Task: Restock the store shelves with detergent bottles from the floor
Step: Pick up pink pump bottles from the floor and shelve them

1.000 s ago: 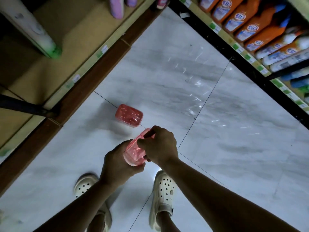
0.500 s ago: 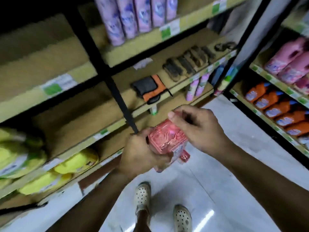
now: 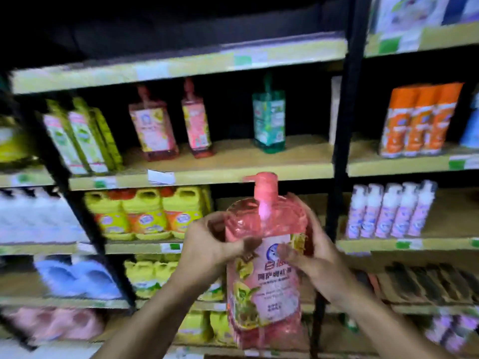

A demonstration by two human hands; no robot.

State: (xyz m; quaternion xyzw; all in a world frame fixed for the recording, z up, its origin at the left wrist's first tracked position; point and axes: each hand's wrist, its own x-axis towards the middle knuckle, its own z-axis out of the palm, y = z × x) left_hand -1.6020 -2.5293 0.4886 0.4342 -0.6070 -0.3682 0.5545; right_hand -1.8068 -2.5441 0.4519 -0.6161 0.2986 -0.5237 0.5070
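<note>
1. The pink detergent bottle (image 3: 261,294) is upright in the air in front of the shelving, held between both hands. Its pink pump head (image 3: 265,189) reaches the front edge of the wooden shelf (image 3: 233,161) behind it.
2. The left hand (image 3: 212,244) grips the bottle's left shoulder. The thumb lies across the front just above the label and the fingers curl round the side.
3. The right hand (image 3: 315,257) clasps the bottle's right side, with the thumb pressed on the label and the fingers wrapped round the far edge.
4. On that wooden shelf, 2 pink pump bottles (image 3: 154,130) of a similar look stand near each other. A green pump bottle (image 3: 269,120) stands well apart to their right, with bare board between them.
5. To the left on the same level, yellow-green bottles (image 3: 80,136) lean in a tight row.
6. One level down, yellow jugs (image 3: 147,216) sit side by side to the left of the held bottle.
7. A black upright post (image 3: 342,112) divides the bays. To its right are orange spray cans (image 3: 420,120) above and a row of white and lilac bottles (image 3: 388,211) below.
8. The frame is blurred, so small label print cannot be read.
</note>
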